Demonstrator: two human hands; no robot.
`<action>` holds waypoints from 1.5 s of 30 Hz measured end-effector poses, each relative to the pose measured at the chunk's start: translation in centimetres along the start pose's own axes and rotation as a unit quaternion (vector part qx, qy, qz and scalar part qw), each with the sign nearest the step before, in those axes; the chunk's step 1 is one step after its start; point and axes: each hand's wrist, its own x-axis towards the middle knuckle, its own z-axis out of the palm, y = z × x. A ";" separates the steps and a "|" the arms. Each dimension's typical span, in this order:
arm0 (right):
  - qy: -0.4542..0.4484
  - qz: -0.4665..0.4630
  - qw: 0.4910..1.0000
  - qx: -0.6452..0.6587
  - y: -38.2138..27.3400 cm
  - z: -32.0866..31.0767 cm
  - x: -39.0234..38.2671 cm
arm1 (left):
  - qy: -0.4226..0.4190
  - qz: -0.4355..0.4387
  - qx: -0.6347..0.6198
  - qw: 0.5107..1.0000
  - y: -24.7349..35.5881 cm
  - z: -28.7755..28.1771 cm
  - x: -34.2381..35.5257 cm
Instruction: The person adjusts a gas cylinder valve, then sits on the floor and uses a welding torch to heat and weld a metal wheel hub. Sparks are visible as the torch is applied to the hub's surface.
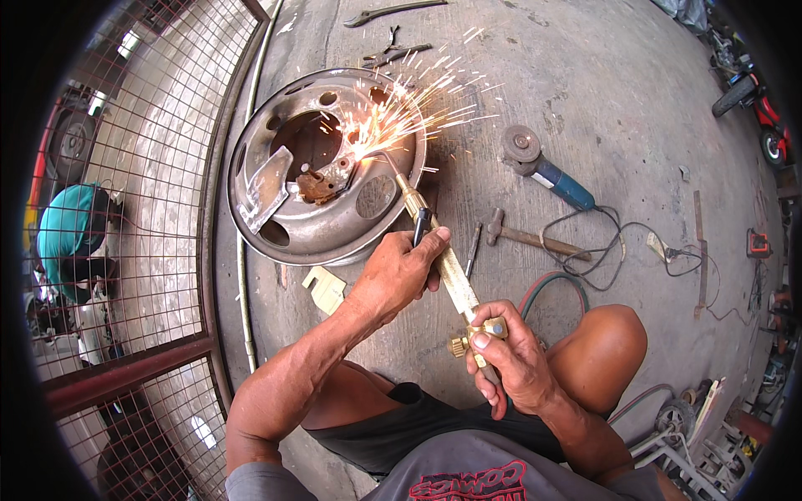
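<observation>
A brass cutting torch [457, 282] slants up and left in both my hands. My left hand [399, 271] is closed round its forward part, next to a black lever or stub. My right hand [518, 359] grips the rear end, by the brass valve knobs. The torch tip is close to a metal piece lying on a grey steel wheel rim [351, 221]. Bright sparks [401, 117] fly up and right from there, and the glare hides the exact spot. A rusty bracket [316, 185] and a bent flat metal plate [267, 184] also rest on the rim.
To the right lie a blue angle grinder [564, 184] with its cord, a hammer [535, 238] and a thin rod [474, 250]. An adjustable wrench [393, 12] is at the far side. Left stands a mesh gate [209, 250], a person [73, 234] beyond it. Hoses [555, 275] trail near my knee.
</observation>
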 end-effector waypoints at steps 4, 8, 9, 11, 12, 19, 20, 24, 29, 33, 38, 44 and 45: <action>-0.003 -0.006 1.000 0.003 0.4 -0.1 0.1 | 0.002 -0.005 0.004 1.000 0.1 0.0 -0.1; -0.003 -0.008 1.000 0.013 0.6 -0.1 0.1 | 0.004 -0.005 0.009 1.000 0.0 0.0 0.0; -0.002 -0.009 1.000 0.016 0.6 -0.1 0.1 | 0.003 -0.007 0.012 1.000 0.0 0.0 0.0; -0.001 -0.010 1.000 0.018 0.6 -0.1 0.1 | 0.003 -0.011 0.020 1.000 -0.1 0.0 0.1; 0.000 -0.011 1.000 0.019 0.6 -0.1 0.1 | 0.002 -0.010 0.021 1.000 -0.1 0.0 0.1; 0.004 -0.003 0.999 0.037 0.5 -0.1 0.1 | 0.003 -0.008 0.020 1.000 0.4 0.1 -0.2; 0.004 0.000 0.999 0.043 0.5 -0.1 0.0 | 0.002 -0.007 0.019 1.000 0.4 0.1 -0.3; 0.006 0.005 0.999 0.045 0.5 -0.2 0.0 | -0.001 -0.008 0.026 1.000 0.5 0.1 -0.3; 0.007 0.002 0.999 0.045 0.6 -0.2 0.2 | -0.002 -0.005 0.023 1.000 0.3 0.1 -0.1; 0.008 0.006 0.999 0.044 0.5 -0.1 0.2 | -0.001 -0.008 0.024 1.000 0.3 0.0 -0.1; 0.008 0.010 0.998 0.055 0.5 -0.2 0.1 | 0.002 -0.006 0.030 1.000 0.6 0.1 -0.3; 0.001 0.016 0.997 0.069 0.4 -0.3 0.0 | 0.001 0.000 0.023 1.000 0.5 0.1 -0.2; 0.001 0.018 0.997 0.070 0.4 -0.3 0.0 | 0.001 0.000 0.024 1.000 0.5 0.1 -0.3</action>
